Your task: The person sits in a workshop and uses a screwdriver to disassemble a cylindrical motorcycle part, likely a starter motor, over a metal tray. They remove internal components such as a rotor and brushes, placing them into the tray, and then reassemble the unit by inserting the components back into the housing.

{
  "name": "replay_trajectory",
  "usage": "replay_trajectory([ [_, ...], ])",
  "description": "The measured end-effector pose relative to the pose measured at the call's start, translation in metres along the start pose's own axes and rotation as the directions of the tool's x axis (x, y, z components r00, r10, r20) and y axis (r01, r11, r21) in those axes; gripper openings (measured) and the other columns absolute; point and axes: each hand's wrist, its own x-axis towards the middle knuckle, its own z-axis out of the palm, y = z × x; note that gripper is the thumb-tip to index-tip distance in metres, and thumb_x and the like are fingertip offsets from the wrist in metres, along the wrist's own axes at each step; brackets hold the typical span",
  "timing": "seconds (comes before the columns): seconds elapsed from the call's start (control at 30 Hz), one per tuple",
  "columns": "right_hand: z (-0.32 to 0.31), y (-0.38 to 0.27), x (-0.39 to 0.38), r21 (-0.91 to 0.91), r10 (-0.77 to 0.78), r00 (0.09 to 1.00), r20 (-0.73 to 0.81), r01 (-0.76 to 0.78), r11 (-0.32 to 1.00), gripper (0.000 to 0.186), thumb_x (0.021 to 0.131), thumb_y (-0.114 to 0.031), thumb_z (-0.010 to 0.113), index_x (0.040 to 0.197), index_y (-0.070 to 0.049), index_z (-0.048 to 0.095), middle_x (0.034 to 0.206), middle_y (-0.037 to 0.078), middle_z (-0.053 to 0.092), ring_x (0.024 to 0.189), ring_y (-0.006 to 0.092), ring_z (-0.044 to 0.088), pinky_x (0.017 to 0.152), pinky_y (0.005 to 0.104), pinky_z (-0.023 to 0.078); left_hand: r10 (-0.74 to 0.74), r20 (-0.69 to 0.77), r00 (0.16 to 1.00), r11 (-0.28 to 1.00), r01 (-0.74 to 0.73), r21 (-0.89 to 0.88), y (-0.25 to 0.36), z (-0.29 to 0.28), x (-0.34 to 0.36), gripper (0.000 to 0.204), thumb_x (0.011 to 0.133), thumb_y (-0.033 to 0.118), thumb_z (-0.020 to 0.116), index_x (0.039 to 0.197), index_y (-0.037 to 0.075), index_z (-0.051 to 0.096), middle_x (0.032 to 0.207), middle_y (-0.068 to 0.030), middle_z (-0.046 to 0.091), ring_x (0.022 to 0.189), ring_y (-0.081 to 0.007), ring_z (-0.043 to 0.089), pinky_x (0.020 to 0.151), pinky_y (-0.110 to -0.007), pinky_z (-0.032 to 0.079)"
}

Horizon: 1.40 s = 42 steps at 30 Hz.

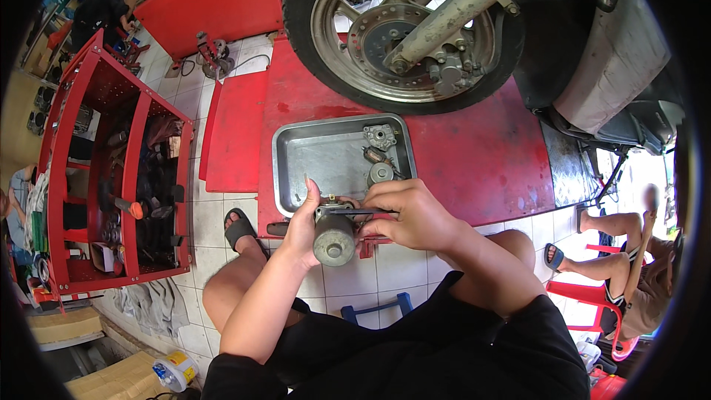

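Observation:
My left hand (301, 228) holds a small cylindrical metal motor (334, 243), its round end toward me and its thumb raised along the far side. Pinched in my right hand (409, 211) is a thin dark tool (363, 212), which lies across the far end of the motor; its exact kind is unclear. Just beyond my hands stands a shallow metal tray (318, 154). Along its right side lie a cast metal housing (380, 136), a small coppery part (376, 155) and a round metal part (381, 172). My fingers hide some of the tray's near edge.
The tray rests on a red lift platform (474, 155), below a motorcycle's front wheel (404, 33). To the left stands a red tool cart (126, 178) with tools inside. A blue stool (378, 310) is between my legs. Another person (644, 281) sits at the right.

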Motion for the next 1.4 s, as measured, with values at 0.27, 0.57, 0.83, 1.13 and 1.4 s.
replay_trajectory([
  [0.27,0.002,0.001,-0.002,-0.099,0.000,0.997,0.075,0.007,0.995,0.026,0.074,-0.009,0.080,0.096,0.001,0.071,0.091,0.011,0.066,0.081,0.0333,0.066,0.072,0.0394,0.053,-0.021,-0.163,0.986,0.985,0.048,0.167,-0.004,0.009,-0.005,0.090,0.089,0.079,0.033,0.115,-0.004,0.059,0.092,-0.0228,0.066,0.059,-0.0350,0.061,0.060,-0.052,0.054],
  [0.57,0.001,0.006,0.003,0.028,-0.039,0.995,0.096,0.036,0.999,0.033,0.070,-0.014,0.085,0.094,0.001,0.069,0.085,0.010,0.065,0.075,0.0296,0.065,0.068,0.0369,0.052,-0.178,0.192,0.965,0.979,0.194,-0.065,-0.001,-0.005,-0.002,0.091,0.092,0.077,0.028,0.127,-0.004,0.052,0.115,-0.0239,0.063,0.080,-0.0397,0.069,0.057,-0.047,0.058],
  [0.83,-0.003,0.005,0.004,0.093,0.006,0.979,0.203,-0.025,0.995,0.031,0.072,-0.013,0.084,0.095,0.002,0.069,0.080,0.012,0.064,0.070,0.0264,0.064,0.064,0.0359,0.050,-0.209,0.170,0.963,0.971,0.225,-0.077,-0.004,-0.008,-0.003,0.091,0.092,0.077,0.029,0.125,-0.004,0.054,0.109,-0.0226,0.063,0.080,-0.0416,0.066,0.056,-0.045,0.056],
  [1.13,-0.004,0.002,0.006,0.102,-0.009,0.974,0.225,-0.014,0.995,0.030,0.075,-0.013,0.082,0.097,0.002,0.069,0.080,0.013,0.065,0.068,0.0268,0.064,0.063,0.0364,0.049,-0.213,0.205,0.955,0.969,0.234,-0.084,-0.004,-0.008,-0.002,0.092,0.092,0.077,0.028,0.128,-0.003,0.053,0.114,-0.0247,0.064,0.072,-0.0364,0.067,0.057,-0.046,0.055],
  [1.4,-0.006,0.007,0.005,0.007,-0.007,0.971,0.241,0.005,1.000,0.029,0.077,-0.013,0.080,0.100,0.001,0.069,0.082,0.014,0.066,0.069,0.0287,0.064,0.063,0.0366,0.050,-0.204,0.210,0.956,0.974,0.221,-0.059,-0.004,-0.014,-0.001,0.090,0.093,0.076,0.028,0.129,-0.002,0.052,0.113,-0.0252,0.063,0.070,-0.0352,0.067,0.058,-0.046,0.055],
])
